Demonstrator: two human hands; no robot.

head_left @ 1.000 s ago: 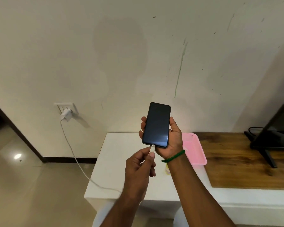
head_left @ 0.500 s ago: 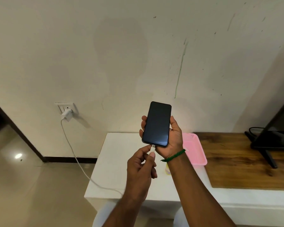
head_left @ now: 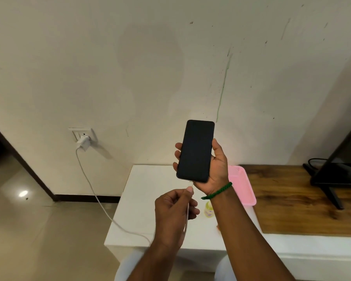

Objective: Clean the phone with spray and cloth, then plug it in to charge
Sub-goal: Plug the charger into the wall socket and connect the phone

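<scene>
- Black-screened phone stands upright in mid-air above the white surface, screen dark and facing the camera.
- Right hand wraps the phone from behind: thumb on its 3 o'clock edge, fingers curled over its 9 o'clock edge, clenched on it.
- Green band circles the right wrist.
- Left hand sits at 6 o'clock of the phone, fingers pinched on the white plug of the cable.
- Plug tip meets the phone's bottom edge; whether it is fully seated cannot be told.
- Cable runs from the left hand toward 8 o'clock, over the surface's edge, then climbs to the white charger.
- Charger sits in the wall socket, at 9 o'clock of the phone and well apart from it.
- Pink tray lies on the surface just behind the right wrist, partly hidden by it.
- Small yellowish bottle shows between the two wrists, at 6 o'clock of the tray; it is blurred.
- Wooden top lies at 3 o'clock of the tray, carrying a dark screen on a stand at the far right.
- Pale wall behind bears a thin green streak at 12 o'clock of the phone.
</scene>
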